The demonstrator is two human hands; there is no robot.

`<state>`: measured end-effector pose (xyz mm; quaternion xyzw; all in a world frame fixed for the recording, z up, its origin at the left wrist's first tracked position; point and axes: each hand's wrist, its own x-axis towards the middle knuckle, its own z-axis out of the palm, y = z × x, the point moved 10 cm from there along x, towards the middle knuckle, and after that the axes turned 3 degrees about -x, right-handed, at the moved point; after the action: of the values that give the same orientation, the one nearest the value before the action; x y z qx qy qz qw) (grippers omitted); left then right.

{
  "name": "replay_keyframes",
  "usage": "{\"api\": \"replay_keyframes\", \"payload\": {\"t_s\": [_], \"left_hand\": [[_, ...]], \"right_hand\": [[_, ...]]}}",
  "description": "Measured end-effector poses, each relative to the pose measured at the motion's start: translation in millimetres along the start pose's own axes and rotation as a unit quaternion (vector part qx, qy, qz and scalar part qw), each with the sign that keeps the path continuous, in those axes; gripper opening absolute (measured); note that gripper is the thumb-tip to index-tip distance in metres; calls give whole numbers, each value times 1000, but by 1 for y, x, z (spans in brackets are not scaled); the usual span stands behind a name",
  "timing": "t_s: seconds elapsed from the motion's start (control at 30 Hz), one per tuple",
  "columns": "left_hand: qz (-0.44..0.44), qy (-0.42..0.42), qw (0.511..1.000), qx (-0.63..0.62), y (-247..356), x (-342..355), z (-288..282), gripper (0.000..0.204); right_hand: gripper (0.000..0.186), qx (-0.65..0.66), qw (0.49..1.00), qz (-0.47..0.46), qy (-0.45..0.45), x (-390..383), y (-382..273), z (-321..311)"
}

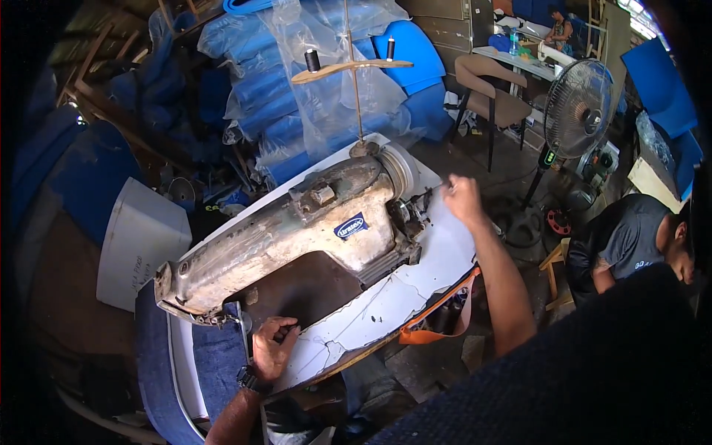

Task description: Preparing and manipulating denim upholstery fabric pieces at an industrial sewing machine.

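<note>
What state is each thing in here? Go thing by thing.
Left hand: fingers curled
Right hand: fingers bent, slightly blurred
Sewing machine: worn, paint stained
Blue fabric: laid beside the left hand
Tabletop: cracked, edge chipped
Thread spools: upright
Brown chair: unoccupied
Fan: upright; whether spinning, I can't tell
Clear plastic: draped, wrinkled

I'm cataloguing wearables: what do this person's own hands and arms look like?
The left hand and right hand are gloveless, the visible forearms sleeveless. The left wears a chunky black band, perhaps a watch; the right shows none.
</note>
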<state>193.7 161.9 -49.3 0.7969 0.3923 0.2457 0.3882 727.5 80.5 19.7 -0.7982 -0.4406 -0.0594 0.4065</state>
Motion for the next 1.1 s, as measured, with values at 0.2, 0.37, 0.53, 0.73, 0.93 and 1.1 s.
{"api": "replay_keyframes", "payload": {"t_s": [0.2, 0.37, 0.53, 0.73, 0.93, 1.1], "left_hand": [[42, 9, 999, 28, 12, -4, -5, 18], [16, 10, 1000, -1, 3, -5, -5, 18], [5, 9, 1000, -15, -13, -3, -6, 18], [14, 11, 999, -30, 4, -2, -3, 18], [74, 62, 995, -18, 36, -12, -11, 18], [96, 62, 993, 9, 62, -14, -15, 18]], "right_hand": [[31, -126, 990, 63, 33, 6, 9, -14], [47, -11, 988, 153, -35, -15, 4, -20], [53, 3, 992, 92, -91, -45, -43, 9], [47, 33, 993, 53, -104, -49, -48, 34], [43, 34, 990, 42, -130, -51, -50, 41], [41, 11, 994, 45, -100, -55, -56, 34]]}}
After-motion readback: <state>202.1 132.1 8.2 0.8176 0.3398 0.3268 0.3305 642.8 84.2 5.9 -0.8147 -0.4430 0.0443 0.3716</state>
